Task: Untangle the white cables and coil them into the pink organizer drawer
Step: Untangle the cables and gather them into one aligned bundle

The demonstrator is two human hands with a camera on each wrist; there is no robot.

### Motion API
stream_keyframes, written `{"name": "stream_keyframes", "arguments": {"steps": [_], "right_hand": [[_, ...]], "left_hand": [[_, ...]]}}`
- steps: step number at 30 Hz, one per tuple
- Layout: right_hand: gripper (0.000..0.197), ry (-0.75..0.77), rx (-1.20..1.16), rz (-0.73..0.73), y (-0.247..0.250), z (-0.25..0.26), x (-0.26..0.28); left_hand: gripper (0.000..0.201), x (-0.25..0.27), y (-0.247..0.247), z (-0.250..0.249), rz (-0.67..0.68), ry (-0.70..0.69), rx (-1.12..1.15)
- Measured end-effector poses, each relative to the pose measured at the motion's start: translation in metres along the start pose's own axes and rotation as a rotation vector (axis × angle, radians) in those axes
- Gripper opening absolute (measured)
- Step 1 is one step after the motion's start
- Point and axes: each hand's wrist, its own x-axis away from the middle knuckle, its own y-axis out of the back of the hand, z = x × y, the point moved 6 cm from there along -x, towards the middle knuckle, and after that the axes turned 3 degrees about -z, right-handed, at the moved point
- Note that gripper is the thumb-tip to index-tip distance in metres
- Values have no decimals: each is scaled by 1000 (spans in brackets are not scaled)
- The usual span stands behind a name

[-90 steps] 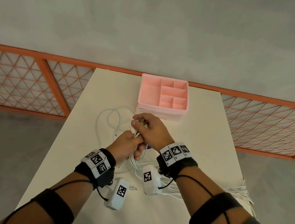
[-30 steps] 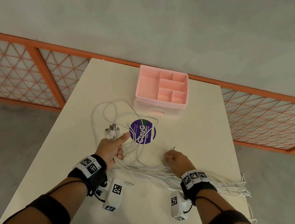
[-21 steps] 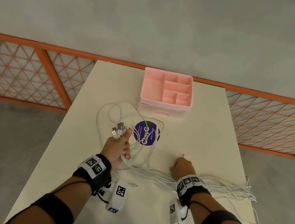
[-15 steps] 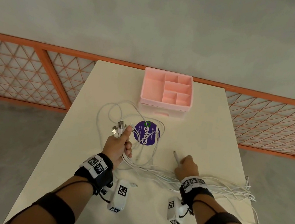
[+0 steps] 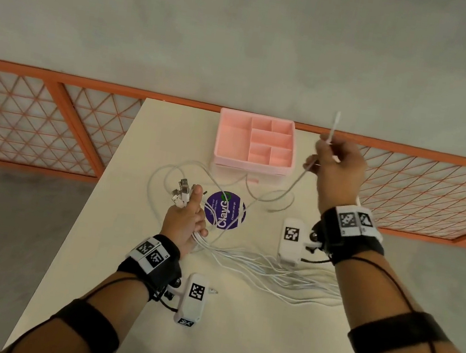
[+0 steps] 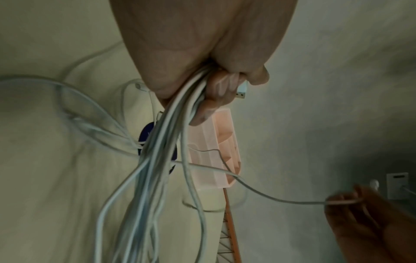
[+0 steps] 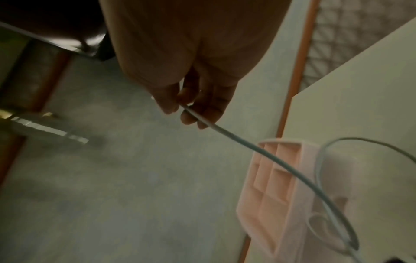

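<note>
The pink organizer (image 5: 254, 145) with several compartments stands at the table's far end; it also shows as the pink organizer (image 6: 216, 151) and the pink organizer (image 7: 276, 186). My left hand (image 5: 186, 220) grips a bundle of white cables (image 6: 162, 146), with USB plugs (image 5: 180, 193) sticking up past the thumb. The bundle of cables (image 5: 266, 273) trails right across the table. My right hand (image 5: 336, 164) is raised to the right of the organizer and pinches a single white cable (image 7: 236, 137), whose plug end (image 5: 334, 127) points upward.
A round purple sticker (image 5: 225, 209) lies on the cream table (image 5: 232, 341) under loose cable loops. An orange lattice railing (image 5: 23, 123) runs behind the table. Cables hang over the table's right edge behind my right arm.
My right hand has lifted from the table beside the cable bundle up to the organizer's right side, drawing one cable out with it. The left hand keeps holding the bundle.
</note>
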Motion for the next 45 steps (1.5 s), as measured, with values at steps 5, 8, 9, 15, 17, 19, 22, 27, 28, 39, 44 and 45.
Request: {"name": "stream_keyframes", "arguments": {"steps": [5, 8, 9, 15, 17, 19, 22, 27, 28, 39, 44, 45], "right_hand": [[8, -51, 107, 420, -67, -23, 71], [8, -101, 243, 549, -88, -51, 111], [8, -132, 235, 570, -93, -56, 121], [9, -151, 271, 610, -106, -69, 140], [10, -115, 308, 642, -106, -70, 141], [10, -91, 329, 720, -104, -71, 142], [11, -51, 427, 843, -95, -73, 139], [9, 81, 745, 836, -61, -97, 112], [9, 75, 805, 812, -51, -105, 107], [23, -316, 407, 436, -13, -118, 66], [26, -345, -9, 442, -38, -62, 67], [27, -307, 38, 484, -43, -55, 69]], "left_hand": [[46, 1, -7, -4, 30, 3, 62], [46, 5, -11, -7, 66, -1, 97], [45, 6, -13, -8, 77, -8, 92], [79, 3, -9, -4, 131, -5, 38], [62, 2, -7, -4, 121, -10, 48], [37, -2, -4, -4, 117, -1, 58], [19, -2, 0, -4, 126, 15, 35], [7, -2, 7, -20, 49, -21, 199], [8, -4, 9, -24, 53, -32, 243], [32, 13, -10, -43, 192, -148, 93], [28, 18, -21, -48, 200, -254, -5], [27, 18, -23, -49, 195, -280, -16]]}}
